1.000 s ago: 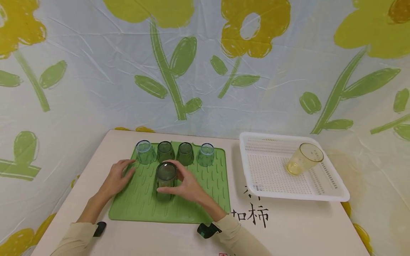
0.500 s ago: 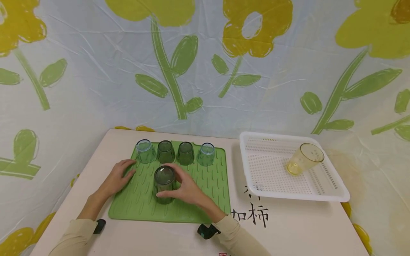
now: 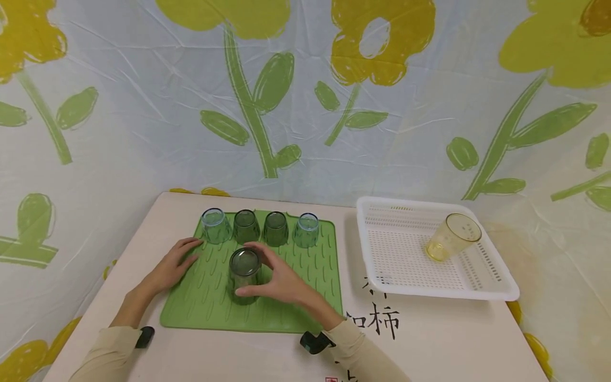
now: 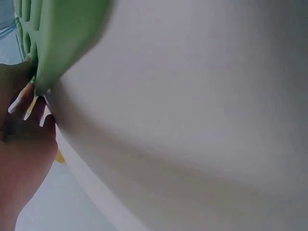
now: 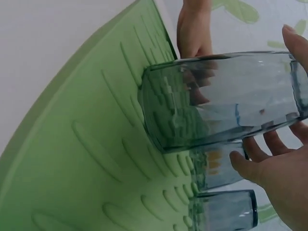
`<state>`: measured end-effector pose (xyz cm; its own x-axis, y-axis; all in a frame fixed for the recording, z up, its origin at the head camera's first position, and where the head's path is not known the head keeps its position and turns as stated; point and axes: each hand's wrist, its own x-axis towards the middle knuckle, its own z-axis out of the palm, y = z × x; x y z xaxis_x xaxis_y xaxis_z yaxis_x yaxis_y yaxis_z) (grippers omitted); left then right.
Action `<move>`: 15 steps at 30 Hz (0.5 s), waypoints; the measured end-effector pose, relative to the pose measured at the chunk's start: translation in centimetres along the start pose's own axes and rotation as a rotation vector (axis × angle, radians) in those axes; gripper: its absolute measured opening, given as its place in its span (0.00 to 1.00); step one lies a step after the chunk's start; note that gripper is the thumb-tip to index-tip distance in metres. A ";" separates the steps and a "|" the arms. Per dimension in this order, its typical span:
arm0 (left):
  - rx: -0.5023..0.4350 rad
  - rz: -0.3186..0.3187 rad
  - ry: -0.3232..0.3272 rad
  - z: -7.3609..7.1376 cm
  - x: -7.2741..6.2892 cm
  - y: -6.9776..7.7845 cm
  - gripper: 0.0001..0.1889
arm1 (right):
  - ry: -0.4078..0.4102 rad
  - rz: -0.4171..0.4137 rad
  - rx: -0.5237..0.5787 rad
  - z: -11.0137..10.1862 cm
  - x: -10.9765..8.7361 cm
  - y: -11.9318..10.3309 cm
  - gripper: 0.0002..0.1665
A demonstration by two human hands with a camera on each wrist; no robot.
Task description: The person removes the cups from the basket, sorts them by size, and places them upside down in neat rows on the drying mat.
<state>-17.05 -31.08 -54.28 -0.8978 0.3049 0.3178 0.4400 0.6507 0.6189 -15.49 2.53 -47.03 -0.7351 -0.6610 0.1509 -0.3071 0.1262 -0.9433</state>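
My right hand [image 3: 279, 278] is curled round a smoky grey-green glass [image 3: 245, 278], thumb on its near side and fingers on its far side. This glass stands upside down on the green drying mat [image 3: 200, 307]. In the right wrist view the glass [image 5: 221, 101] is clear, ribbed and has its wider end against the mat. My left hand [image 3: 167, 268] rests at the mat's left edge with relaxed fingers. In the left wrist view the thumb of the left hand [image 4: 24, 144] lies on the mat [image 4: 67, 33], fingers beside the edge.
Behind the gripped glass stands a row of upside-down glasses: a bluish glass [image 3: 216, 227], two smoky glasses and another bluish glass [image 3: 306, 231]. To the right, a white perforated basket [image 3: 391, 289] holds a tilted yellow glass [image 3: 451, 239]. A flowered cloth surrounds the table [image 3: 238, 355].
The smoky glass has shifted slightly left and toward me, coming down onto the mat with my right hand. My left hand stays almost in place.
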 end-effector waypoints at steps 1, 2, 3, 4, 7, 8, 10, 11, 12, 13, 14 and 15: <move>-0.003 0.003 -0.001 0.0 0.0 -0.1 0.21 | 0.001 0.004 -0.007 -0.2 -0.1 -0.1 0.51; -0.007 0.005 -0.002 -0.1 -0.1 -0.1 0.21 | 0.001 0.005 -0.016 -0.4 -0.3 -0.2 0.50; -0.014 0.007 -0.005 -0.1 -0.1 -0.2 0.21 | 0.001 0.002 -0.024 -0.7 -0.4 -0.3 0.50; -0.017 0.013 -0.007 -0.1 -0.1 -0.3 0.21 | 0.002 -0.006 -0.039 -0.9 -0.4 -0.4 0.50; -0.021 0.014 -0.013 -0.3 -0.1 -0.3 0.21 | -0.001 -0.004 -0.062 -1.8 -0.8 -0.8 0.50; -0.026 0.011 -0.015 -0.3 -0.2 -0.3 0.21 | -0.001 -0.001 -0.069 -2.1 -0.9 -0.9 0.50; -0.036 -0.001 -0.023 -0.4 -0.2 -0.2 0.21 | 0.000 0.007 -0.079 -2.7 -1.2 -1.2 0.50; -0.041 -0.007 -0.026 -0.4 -0.2 -0.2 0.21 | -0.001 0.013 -0.080 -3.0 -1.3 -1.4 0.50; -0.044 -0.012 -0.030 -0.4 -0.2 -0.1 0.21 | 0.000 0.010 -0.079 -3.3 -1.5 -1.6 0.50; -0.047 -0.016 -0.033 -0.4 -0.2 -0.1 0.21 | 0.002 0.010 -0.077 -3.6 -1.7 -1.7 0.49; -0.050 -0.019 -0.036 -0.4 -0.2 -0.1 0.22 | 0.005 0.009 -0.078 -3.9 -1.8 -1.8 0.49; -0.049 -0.020 -0.037 -0.4 -0.2 -0.1 0.22 | 0.009 0.004 -0.078 -4.3 -1.9 -2.0 0.48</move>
<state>-16.92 -31.47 -54.05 -0.9059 0.3185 0.2790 0.4219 0.6220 0.6597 -16.05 6.71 -44.22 -0.7418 -0.6536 0.1503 -0.3504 0.1866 -0.9178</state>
